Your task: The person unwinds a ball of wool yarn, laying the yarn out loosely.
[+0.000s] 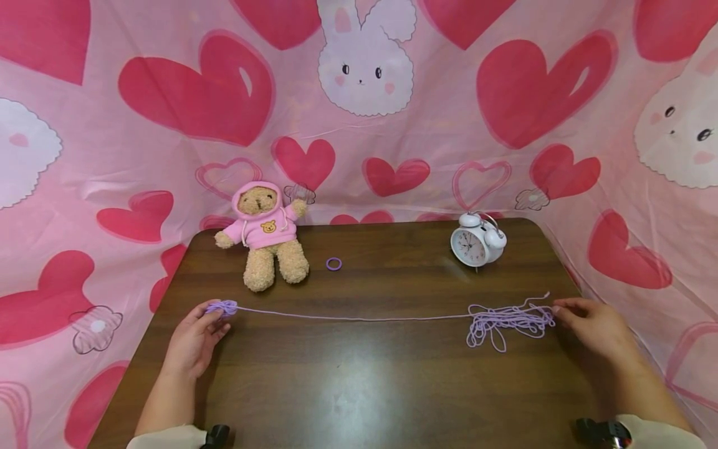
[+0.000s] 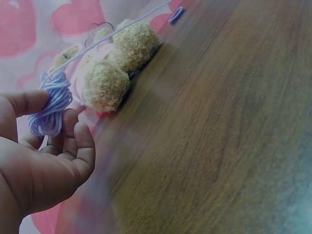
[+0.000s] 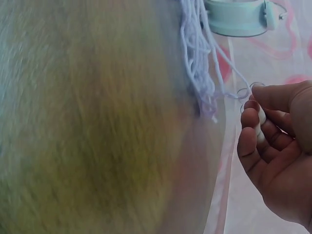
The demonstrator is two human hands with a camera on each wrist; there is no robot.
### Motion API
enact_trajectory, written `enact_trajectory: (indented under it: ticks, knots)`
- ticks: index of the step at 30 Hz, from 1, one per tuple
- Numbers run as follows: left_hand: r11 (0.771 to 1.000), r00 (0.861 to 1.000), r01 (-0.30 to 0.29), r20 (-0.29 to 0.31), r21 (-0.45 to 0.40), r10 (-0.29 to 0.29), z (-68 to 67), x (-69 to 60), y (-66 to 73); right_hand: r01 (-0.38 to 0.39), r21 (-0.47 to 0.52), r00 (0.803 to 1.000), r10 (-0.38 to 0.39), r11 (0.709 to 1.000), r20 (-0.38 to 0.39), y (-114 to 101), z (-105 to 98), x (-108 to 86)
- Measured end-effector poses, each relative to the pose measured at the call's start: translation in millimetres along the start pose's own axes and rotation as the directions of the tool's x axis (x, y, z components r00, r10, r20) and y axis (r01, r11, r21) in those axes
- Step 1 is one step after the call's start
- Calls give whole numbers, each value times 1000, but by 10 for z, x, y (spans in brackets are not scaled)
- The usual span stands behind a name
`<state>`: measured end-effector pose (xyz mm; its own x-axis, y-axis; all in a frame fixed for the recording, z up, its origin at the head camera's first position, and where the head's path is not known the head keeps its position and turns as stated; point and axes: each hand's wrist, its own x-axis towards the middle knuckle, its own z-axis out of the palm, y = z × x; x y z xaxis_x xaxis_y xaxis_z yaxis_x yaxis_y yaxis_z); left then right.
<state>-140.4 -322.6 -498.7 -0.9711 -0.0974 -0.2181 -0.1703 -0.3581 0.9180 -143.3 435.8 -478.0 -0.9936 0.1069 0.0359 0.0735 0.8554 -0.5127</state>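
Note:
My left hand (image 1: 193, 340) pinches a small wound bundle of purple yarn (image 1: 227, 307) between thumb and fingers. In the left wrist view the bundle (image 2: 52, 107) shows many wraps, and a strand runs up from its top. That strand (image 1: 359, 319) stretches straight across the table to a loose, tangled heap of the same yarn (image 1: 507, 321) on the right. At the heap's right edge, my right hand (image 1: 597, 324) pinches a loop of it with thumb and forefinger. The right wrist view shows this loop leading from the loose yarn (image 3: 195, 53) to the fingertips.
A teddy bear in a pink hoodie (image 1: 269, 234) lies at the back left of the brown table (image 1: 359, 374). Beside it is a purple ring (image 1: 333, 264). A white twin-bell alarm clock (image 1: 477, 240) stands at the back right, before a pink heart-patterned cloth (image 1: 359, 137).

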Motion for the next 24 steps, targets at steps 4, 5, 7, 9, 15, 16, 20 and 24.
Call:
enact_trajectory:
  ticks: [4,5,7,9,15,16,20,24]
  knots:
    - [1000,1000,0,7,8,0,12,-3,-6,25,22,999,-24,999,-39,-58,23,10]
    - [1000,1000,3,8,5,-3,19,-3,-6,29,24,998,-28,999,-51,-77,34,10]
    - [1000,1000,11,8,3,-11,37,0,-3,35,31,997,-33,999,-63,-118,56,11]
    - [1000,1000,17,6,3,-17,62,6,1,46,45,996,-43,998,-78,-166,76,16]
    - [999,999,36,-8,19,-36,124,21,15,85,64,992,-79,994,-101,-392,117,31]
    - [999,999,39,-7,24,-39,129,25,13,91,57,991,-85,994,-104,-436,123,33]
    - [999,999,37,-1,35,-37,163,44,7,102,75,992,-96,992,-80,-571,141,51]
    - [998,999,35,-2,46,-35,193,53,4,105,87,993,-100,991,-59,-667,163,77]
